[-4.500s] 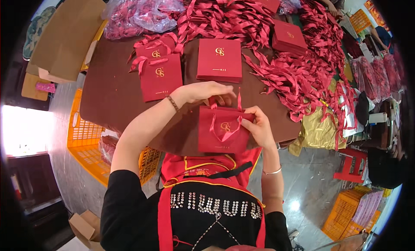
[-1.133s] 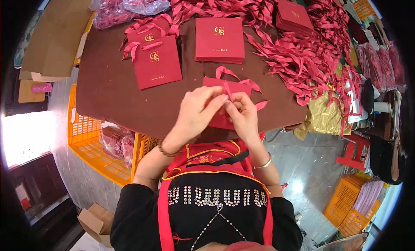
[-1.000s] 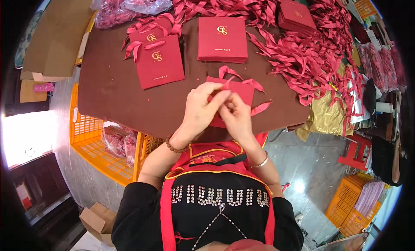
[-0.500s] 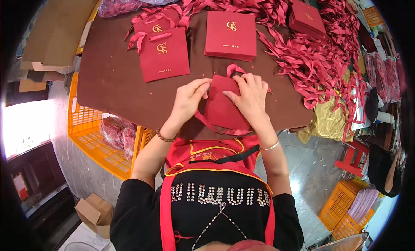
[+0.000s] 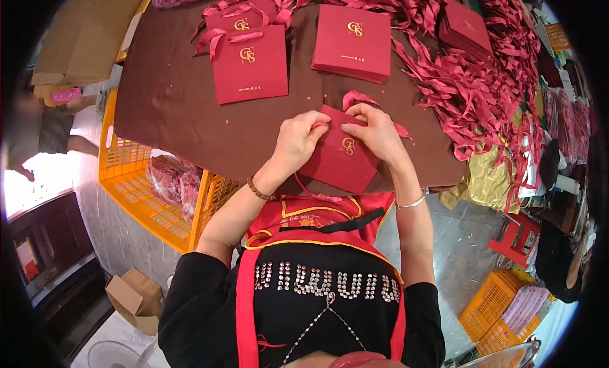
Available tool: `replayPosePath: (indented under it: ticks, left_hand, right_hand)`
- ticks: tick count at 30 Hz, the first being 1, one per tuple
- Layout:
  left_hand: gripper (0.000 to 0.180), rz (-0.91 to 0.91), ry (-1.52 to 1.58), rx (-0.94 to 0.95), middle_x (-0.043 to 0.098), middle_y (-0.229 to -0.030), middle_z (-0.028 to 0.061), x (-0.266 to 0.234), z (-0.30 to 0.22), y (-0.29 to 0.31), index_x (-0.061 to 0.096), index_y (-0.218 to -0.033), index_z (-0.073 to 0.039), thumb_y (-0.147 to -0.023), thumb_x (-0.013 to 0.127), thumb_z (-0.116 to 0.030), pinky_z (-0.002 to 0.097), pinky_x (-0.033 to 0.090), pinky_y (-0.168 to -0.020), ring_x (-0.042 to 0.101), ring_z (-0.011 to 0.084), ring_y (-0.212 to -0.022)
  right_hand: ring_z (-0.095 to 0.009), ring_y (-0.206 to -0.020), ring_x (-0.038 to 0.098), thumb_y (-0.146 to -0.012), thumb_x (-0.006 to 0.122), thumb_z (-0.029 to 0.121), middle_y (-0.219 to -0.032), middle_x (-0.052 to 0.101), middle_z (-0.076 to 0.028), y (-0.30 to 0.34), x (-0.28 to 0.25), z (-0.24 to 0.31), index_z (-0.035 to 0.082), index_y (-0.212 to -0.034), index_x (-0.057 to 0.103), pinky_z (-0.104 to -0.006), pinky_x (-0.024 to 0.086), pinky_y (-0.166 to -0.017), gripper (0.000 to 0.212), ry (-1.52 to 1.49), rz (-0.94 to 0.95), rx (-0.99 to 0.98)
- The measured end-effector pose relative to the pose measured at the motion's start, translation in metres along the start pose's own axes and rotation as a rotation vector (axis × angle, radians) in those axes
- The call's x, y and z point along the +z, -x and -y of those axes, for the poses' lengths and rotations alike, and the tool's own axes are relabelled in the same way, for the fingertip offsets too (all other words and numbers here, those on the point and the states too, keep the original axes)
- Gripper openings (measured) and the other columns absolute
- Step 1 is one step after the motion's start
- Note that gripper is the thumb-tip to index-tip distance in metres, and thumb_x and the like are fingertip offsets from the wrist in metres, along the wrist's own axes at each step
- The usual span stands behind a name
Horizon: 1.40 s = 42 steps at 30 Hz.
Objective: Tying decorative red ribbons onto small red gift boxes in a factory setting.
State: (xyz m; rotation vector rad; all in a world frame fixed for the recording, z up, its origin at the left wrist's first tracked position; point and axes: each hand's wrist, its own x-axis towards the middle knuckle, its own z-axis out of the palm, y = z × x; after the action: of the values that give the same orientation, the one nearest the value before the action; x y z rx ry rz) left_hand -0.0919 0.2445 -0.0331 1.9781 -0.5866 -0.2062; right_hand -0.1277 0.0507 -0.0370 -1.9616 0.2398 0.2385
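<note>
Both hands — left hand (image 5: pixel 298 143), right hand (image 5: pixel 377 133) — pinch the red paper bag (image 5: pixel 339 162) at the table edge (image 5: pixel 190 171).

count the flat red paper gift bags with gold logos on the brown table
4 visible: one in both hands, two overlapping far left, one stack far centre. More may lie under ribbons.

brown table (image 5: pixel 171 108) | grey floor (image 5: pixel 457 254) | orange crate (image 5: pixel 149 200) left | bright light far left
</note>
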Motion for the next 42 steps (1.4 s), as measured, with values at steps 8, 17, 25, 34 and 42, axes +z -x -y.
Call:
replayPosePath:
  ticks: [8, 17, 25, 34, 42]
  left_hand:
    - [0.010, -0.174, -0.131, 0.162, 0.062, -0.079, 0.0128, 0.012, 0.005, -0.005, 0.064, -0.088, -0.001, -0.079, 0.066, -0.004, 0.0326, 0.048, -0.064, 0.062, 0.0259, -0.074]
    - [0.008, -0.232, -0.153, 0.132, 0.060, -0.076, 0.0113, 0.014, 0.010, -0.002, 0.064, -0.084, -0.002, -0.078, 0.067, -0.006, 0.0326, 0.047, -0.063, 0.060, 0.0261, -0.071]
    - [0.008, -0.219, -0.176, 0.125, 0.059, -0.074, 0.0079, 0.018, 0.004, -0.002, 0.063, -0.080, -0.006, -0.078, 0.066, -0.013, 0.0380, 0.043, -0.064, 0.058, 0.0275, -0.073]
    - [0.009, -0.182, -0.301, 0.174, 0.057, -0.072, 0.0101, 0.019, -0.002, -0.005, 0.056, -0.073, -0.005, -0.074, 0.064, -0.008, 0.0394, 0.046, -0.063, 0.057, 0.0291, -0.071]
    - [0.012, -0.222, -0.469, 0.334, 0.053, -0.066, 0.0098, 0.025, -0.011, -0.007, 0.052, -0.071, -0.005, -0.072, 0.063, -0.004, 0.0388, 0.045, -0.057, 0.055, 0.0286, -0.064]
  right_hand:
    - [-0.005, -0.075, 0.056, -0.079, 0.067, 0.008, -0.082, 0.063, 0.000, 0.000, -0.001, 0.004, -0.001, -0.096, 0.062, -0.0217, 0.046, -0.066, 0.020, -0.054, 0.059, 0.044]
    - [-0.006, -0.076, 0.056, -0.079, 0.067, 0.007, -0.085, 0.063, 0.000, -0.001, -0.004, 0.006, -0.001, -0.098, 0.062, -0.0213, 0.046, -0.069, 0.021, -0.132, 0.098, 0.086]
    - [-0.006, -0.076, 0.056, -0.079, 0.066, 0.007, -0.086, 0.064, 0.000, 0.000, -0.005, 0.006, -0.002, -0.099, 0.062, -0.0213, 0.045, -0.068, 0.022, -0.131, 0.106, 0.067]
    - [-0.006, -0.076, 0.057, -0.080, 0.064, 0.005, -0.086, 0.064, -0.001, -0.002, 0.000, 0.001, -0.001, -0.098, 0.062, -0.0214, 0.046, -0.068, 0.019, -0.106, 0.094, 0.038]
    - [-0.020, -0.082, 0.066, -0.077, 0.067, 0.014, -0.091, 0.068, -0.014, 0.005, 0.000, -0.002, 0.000, -0.102, 0.063, -0.0319, 0.049, -0.074, 0.029, -0.172, 0.060, -0.001]
